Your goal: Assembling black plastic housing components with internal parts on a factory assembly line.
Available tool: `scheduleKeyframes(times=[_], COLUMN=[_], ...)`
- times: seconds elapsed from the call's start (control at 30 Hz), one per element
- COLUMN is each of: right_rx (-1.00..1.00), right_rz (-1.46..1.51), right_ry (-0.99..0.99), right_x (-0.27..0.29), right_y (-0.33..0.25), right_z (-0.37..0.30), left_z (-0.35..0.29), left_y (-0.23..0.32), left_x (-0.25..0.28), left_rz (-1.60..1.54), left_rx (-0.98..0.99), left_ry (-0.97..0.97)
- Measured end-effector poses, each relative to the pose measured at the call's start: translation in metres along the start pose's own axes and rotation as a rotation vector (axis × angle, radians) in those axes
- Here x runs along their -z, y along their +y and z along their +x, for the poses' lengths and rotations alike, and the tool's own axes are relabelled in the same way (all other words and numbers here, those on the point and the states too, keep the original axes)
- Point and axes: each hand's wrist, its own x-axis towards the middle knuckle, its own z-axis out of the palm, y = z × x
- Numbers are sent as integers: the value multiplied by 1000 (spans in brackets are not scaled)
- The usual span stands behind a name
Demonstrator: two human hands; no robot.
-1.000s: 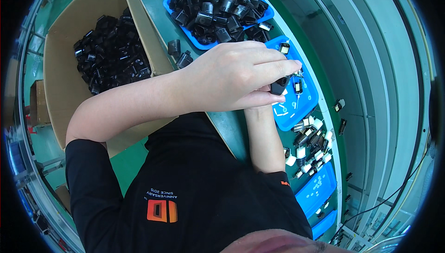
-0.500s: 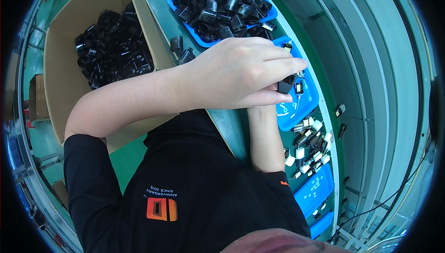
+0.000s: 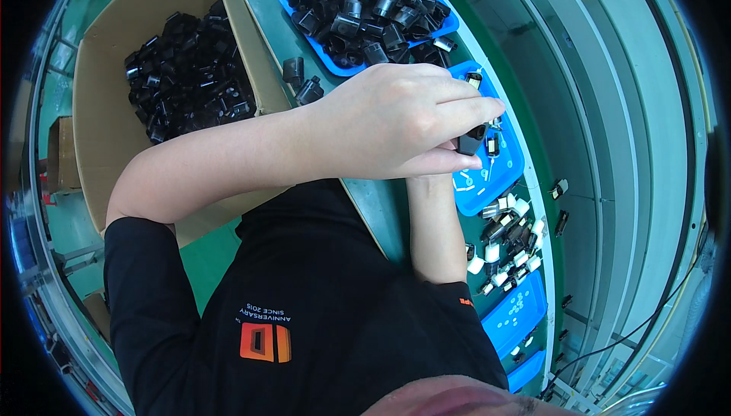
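My left hand (image 3: 411, 119) reaches across from the left, back of the hand up. Its thumb and fingers are closed on a black plastic housing (image 3: 471, 140), which has a dark opening at its end. My right hand (image 3: 431, 184) lies underneath, with only the wrist area and forearm showing clearly. The left hand covers its fingers, so its grip is hidden. Just beyond the housing is a blue tray (image 3: 487, 191) with small motor-like parts (image 3: 493, 146) and little white pieces in it.
A cardboard box (image 3: 99, 119) of black plastic parts stands at the left. A blue tray (image 3: 324, 59) heaped with black housings is at the far side, two loose housings (image 3: 293, 71) near it. Small parts (image 3: 506, 244) and another blue tray (image 3: 525, 315) lie along the table's right side.
Both hands and the housing hold nearly the same position. The whole view has shifted very slightly.
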Motion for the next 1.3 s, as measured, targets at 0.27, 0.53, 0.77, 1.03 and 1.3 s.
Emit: scheduleKeyframes(times=[0.27,0.53,0.77,1.03,1.3], right_rx=[-4,223,-67,-16,-4], right_rz=[-300,-1478,-569,-517,-578], right_ry=[-230,-359,-216,-119,-182], right_x=[-20,-43,-30,-16,5], right_y=[-5,-42,-35,-10,-11], right_z=[5,1,2,-2,-2], left_z=[2,0,-3,-10,-16], left_y=[-7,-27,-30,-23,-27], left_x=[9,12,8,10,-5], left_rz=[-28,12,-143,-29,-250], left_rx=[10,-117,378,436,474], left_ry=[-45,-22,-231,-220,-175])
